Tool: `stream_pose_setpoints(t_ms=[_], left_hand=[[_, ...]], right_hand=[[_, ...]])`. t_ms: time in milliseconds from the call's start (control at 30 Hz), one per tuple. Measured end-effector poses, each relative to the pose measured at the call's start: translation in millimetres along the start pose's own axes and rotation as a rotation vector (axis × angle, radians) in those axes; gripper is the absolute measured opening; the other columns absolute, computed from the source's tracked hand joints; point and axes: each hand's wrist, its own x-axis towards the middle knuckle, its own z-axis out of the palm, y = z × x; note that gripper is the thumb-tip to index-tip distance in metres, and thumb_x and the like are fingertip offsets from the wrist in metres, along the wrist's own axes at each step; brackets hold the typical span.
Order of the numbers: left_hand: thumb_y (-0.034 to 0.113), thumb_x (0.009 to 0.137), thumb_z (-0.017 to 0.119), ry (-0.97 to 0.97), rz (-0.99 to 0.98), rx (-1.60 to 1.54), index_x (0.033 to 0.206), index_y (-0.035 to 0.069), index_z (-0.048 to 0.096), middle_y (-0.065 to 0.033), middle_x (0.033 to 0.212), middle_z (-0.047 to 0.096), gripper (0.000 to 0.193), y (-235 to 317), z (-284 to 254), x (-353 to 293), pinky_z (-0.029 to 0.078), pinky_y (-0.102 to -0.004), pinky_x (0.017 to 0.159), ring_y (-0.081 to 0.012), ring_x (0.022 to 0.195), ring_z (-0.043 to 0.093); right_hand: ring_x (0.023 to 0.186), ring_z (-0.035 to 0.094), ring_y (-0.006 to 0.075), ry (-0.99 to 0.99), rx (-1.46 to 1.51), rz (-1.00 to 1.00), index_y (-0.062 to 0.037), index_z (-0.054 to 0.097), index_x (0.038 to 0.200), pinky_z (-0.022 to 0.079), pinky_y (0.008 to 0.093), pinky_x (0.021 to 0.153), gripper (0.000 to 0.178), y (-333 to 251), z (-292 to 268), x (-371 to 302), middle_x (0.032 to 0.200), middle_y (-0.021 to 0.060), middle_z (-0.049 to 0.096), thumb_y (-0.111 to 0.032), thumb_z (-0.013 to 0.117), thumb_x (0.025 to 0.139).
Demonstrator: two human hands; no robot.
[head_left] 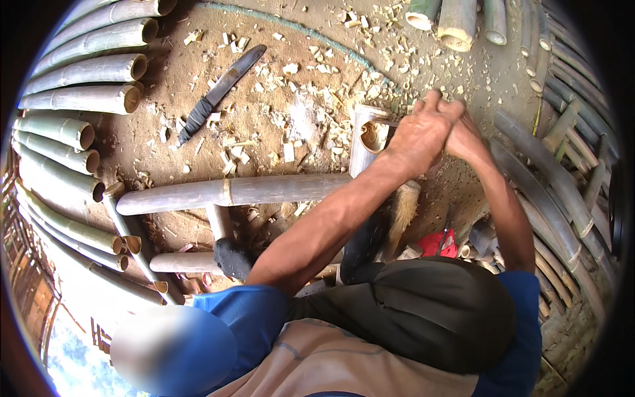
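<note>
My left hand point(423, 135) and my right hand point(460, 132) are closed together, just right of a bamboo post point(362, 159). A rough hole is cut in the post's side. A thin dark bar shows between my left hand and that hole; the rest of what my fingers grip is hidden. From the post, a thick bamboo rail point(284, 190) runs left to another bamboo piece with cut openings point(122, 215). A second, thinner rail point(185, 263) lies nearer me, partly covered by my left arm and black-covered foot point(233, 257).
A big knife point(225, 89) with a black-wrapped handle lies on the ground among pale wood chips point(289, 152). Bamboo poles point(86, 69) line the left side. More poles point(549, 192) are heaped at the right, with cut ends point(456, 30) at the top. Something red point(438, 243) lies near my knee.
</note>
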Motion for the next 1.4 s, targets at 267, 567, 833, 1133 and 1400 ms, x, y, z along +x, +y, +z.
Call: stream_pose_setpoints(t_ms=[267,567,833,1133,1400], left_hand=[[-0.015,0.07,0.061,0.78,-0.004,-0.324,0.154,0.005,0.031,-0.0244,0.129,0.039,0.091,-12,-9,-28,0.047,-0.0532,0.1,-0.0351,0.124,0.045],[-0.002,0.071,0.074,-0.164,-0.296,0.028,0.149,0.01,0.034,-0.0285,0.132,0.047,0.089,36,-1,-25,0.057,-0.0465,0.099,-0.0465,0.115,0.06],[0.007,0.068,0.083,-0.622,-0.229,0.01,0.134,0.011,0.055,-0.0148,0.125,0.06,0.072,17,1,-37,0.048,-0.0432,0.11,-0.0342,0.124,0.058],[0.0,0.065,0.077,-0.495,-0.247,0.018,0.134,0.015,0.056,-0.0155,0.124,0.054,0.074,17,-8,-46,0.05,-0.0471,0.102,-0.0385,0.117,0.059],[-0.002,0.061,0.076,-0.329,-0.064,-0.09,0.129,0.011,0.063,-0.0173,0.121,0.057,0.07,9,-8,-65,0.05,-0.0449,0.1,-0.0385,0.116,0.059]], right_hand=[[0.085,0.065,0.0207,0.291,-0.763,-0.762,-0.0073,0.069,0.089,0.053,0.0373,0.087,0.016,-30,3,50,0.082,0.0074,0.069,-0.017,0.074,0.078],[0.125,0.055,0.0236,-0.47,0.42,-0.049,-0.0088,0.049,0.14,0.046,0.0401,0.112,0.055,31,20,1,0.129,0.0146,0.057,-0.014,0.073,0.091],[0.112,0.062,0.0216,0.044,0.318,0.188,-0.0028,0.055,0.128,0.054,0.0356,0.097,0.039,49,166,-6,0.122,0.0124,0.062,-0.011,0.067,0.093],[0.12,0.058,0.0207,-0.354,0.505,-0.084,-0.0041,0.051,0.133,0.052,0.0335,0.099,0.045,60,118,-1,0.128,0.015,0.058,-0.011,0.068,0.092],[0.127,0.054,0.0226,-0.16,0.706,-0.032,-0.0045,0.044,0.14,0.049,0.0333,0.104,0.05,64,143,-8,0.133,0.0151,0.055,-0.015,0.063,0.095]])
